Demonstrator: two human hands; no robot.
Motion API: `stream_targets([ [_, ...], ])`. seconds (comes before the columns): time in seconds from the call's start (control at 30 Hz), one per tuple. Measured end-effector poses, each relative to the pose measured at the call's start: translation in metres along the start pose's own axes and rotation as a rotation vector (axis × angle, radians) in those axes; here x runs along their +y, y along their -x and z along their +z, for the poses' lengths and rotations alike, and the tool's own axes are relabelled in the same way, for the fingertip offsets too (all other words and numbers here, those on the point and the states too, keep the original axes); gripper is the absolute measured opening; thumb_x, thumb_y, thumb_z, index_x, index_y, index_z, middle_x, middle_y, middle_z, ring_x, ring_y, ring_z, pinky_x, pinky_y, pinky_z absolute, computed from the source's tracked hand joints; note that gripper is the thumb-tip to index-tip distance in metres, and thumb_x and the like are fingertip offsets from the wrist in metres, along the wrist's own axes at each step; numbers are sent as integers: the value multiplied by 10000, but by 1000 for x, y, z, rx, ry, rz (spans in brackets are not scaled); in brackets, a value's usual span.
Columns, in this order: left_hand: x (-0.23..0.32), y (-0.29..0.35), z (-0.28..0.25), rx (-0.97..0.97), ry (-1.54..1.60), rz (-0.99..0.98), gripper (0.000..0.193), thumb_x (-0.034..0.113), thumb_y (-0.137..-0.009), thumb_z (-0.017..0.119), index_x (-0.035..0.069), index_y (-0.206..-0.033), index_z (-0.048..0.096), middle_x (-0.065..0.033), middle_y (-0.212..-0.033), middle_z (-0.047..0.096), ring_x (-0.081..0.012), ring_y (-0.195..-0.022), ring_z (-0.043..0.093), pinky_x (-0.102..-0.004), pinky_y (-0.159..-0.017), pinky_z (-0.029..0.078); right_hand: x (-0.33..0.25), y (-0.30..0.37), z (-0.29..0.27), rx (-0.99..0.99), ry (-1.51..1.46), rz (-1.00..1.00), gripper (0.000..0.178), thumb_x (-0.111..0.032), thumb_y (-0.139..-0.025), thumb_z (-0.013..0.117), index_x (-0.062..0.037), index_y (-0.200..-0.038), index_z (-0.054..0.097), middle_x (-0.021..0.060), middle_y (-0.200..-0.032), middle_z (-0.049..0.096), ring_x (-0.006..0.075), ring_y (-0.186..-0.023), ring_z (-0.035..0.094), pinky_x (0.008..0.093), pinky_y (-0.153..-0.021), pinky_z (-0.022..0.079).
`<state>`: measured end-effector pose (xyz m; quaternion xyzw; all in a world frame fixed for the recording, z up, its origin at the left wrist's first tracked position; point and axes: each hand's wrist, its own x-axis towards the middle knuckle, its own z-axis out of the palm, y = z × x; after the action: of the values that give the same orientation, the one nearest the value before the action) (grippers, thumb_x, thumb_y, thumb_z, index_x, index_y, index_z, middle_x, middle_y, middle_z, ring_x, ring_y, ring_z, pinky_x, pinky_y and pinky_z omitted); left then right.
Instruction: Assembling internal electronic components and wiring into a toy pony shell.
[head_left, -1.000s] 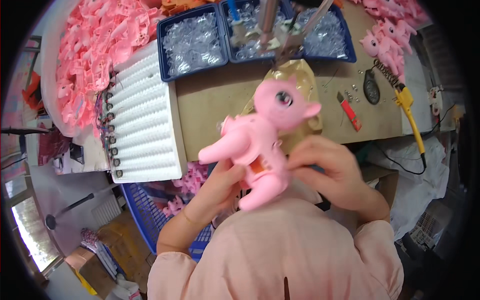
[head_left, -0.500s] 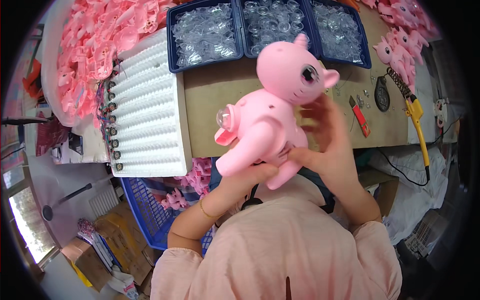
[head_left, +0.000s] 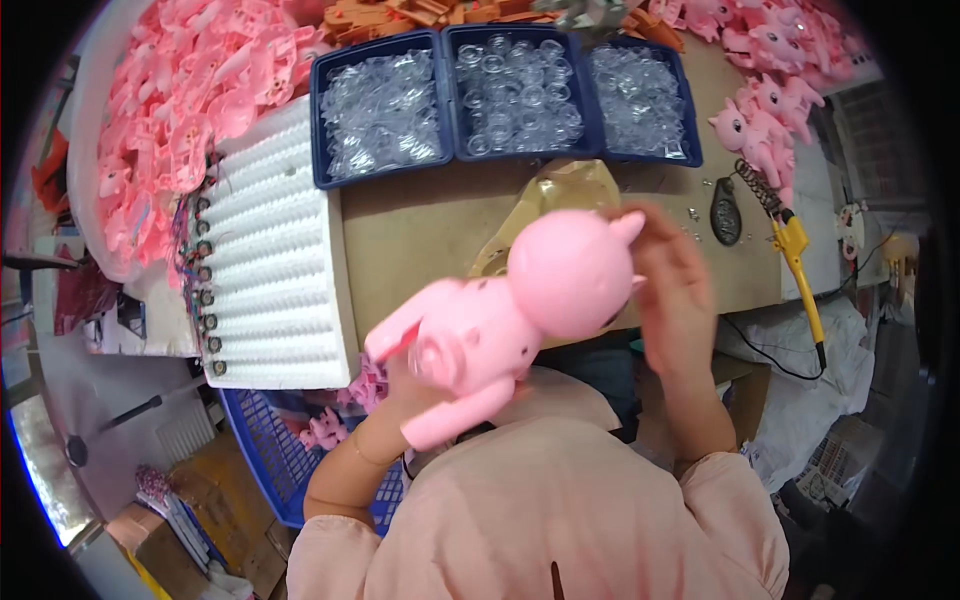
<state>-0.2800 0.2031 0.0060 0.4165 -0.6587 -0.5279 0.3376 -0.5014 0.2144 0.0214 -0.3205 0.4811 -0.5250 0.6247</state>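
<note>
A pink toy unicorn (head_left: 480,335) is tilted in front of my chest, its round head (head_left: 570,270) up to the right and its legs down to the left. A clear round dome (head_left: 438,360) sits in its body. My left hand (head_left: 408,392) grips the body from beneath, with most of its fingers hidden behind the toy. My right hand (head_left: 678,285) is at the head beside the horn and ear, its curved fingers smeared by motion and partly hidden.
Blue trays (head_left: 448,100) of clear domes stand behind a yellowish translucent piece (head_left: 575,185). White ribbed foam (head_left: 265,260) and pink shells (head_left: 190,110) lie left. A yellow-handled soldering iron (head_left: 792,245), a dark oval object (head_left: 726,212) and pink toys (head_left: 760,130) are right.
The toy has come lower and turned, so its dome faces up and its face points away. My right hand has moved from the belly to the head. The view has shifted slightly.
</note>
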Motion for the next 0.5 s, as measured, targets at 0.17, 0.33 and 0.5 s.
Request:
stream_targets([
  [0.17,-26,28,-1,-126,41,-232,381,124,-818,626,63,-1175,511,-66,-1092,561,-138,-994,534,-273,-797,485,-43,-4,29,-263,660,-761,519,-424,-973,303,10,-968,588,188,-991,603,251,-878,597,384,-804,481],
  [0.33,-5,23,11,-69,-240,-66,279,130,-806,648,42,-1065,593,-28,-908,628,-115,-835,588,-215,-748,493,-37,0,36,-168,531,-764,494,-349,-983,297,11,-822,595,186,-878,619,253,-814,610,360,-733,488],
  [0.5,-12,32,8,-112,61,-163,320,111,-825,616,24,-1122,535,-46,-955,612,-125,-882,580,-239,-818,469,-38,-2,40,-127,565,-749,442,-277,-981,306,15,-827,600,173,-880,620,251,-781,612,337,-727,486],
])
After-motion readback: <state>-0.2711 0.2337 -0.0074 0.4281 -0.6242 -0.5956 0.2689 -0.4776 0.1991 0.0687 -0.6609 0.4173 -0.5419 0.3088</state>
